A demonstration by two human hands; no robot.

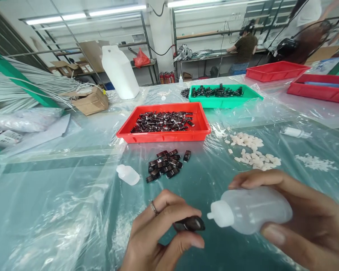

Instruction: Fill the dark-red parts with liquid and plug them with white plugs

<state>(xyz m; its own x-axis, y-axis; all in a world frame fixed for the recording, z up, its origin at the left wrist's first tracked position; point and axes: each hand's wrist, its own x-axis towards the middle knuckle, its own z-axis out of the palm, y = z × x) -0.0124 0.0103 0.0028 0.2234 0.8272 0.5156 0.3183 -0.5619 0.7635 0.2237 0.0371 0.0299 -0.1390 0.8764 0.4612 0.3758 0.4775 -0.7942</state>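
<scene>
Between thumb and fingers, my left hand (161, 229) pinches a small glossy dark brown plastic part (190, 224). My right hand (302, 214) is wrapped round a translucent squeeze bottle (257, 210) lying sideways in the grip. The bottle's white nozzle points left at the part, a short gap away. Beyond my left hand sits a loose pile of similar dark parts (165, 164). Left of that pile a smaller white bottle (128, 175) lies on its side. Small whitish oval pieces (257, 159) are heaped beyond my right hand.
A red tray (164, 137) full of dark parts stands behind the pile, with a green tray (226, 102) of similar parts farther back. A large white jug (120, 73) stands back left. Red trays (277, 71) sit back right. Clear plastic sheeting covers the table (73, 195).
</scene>
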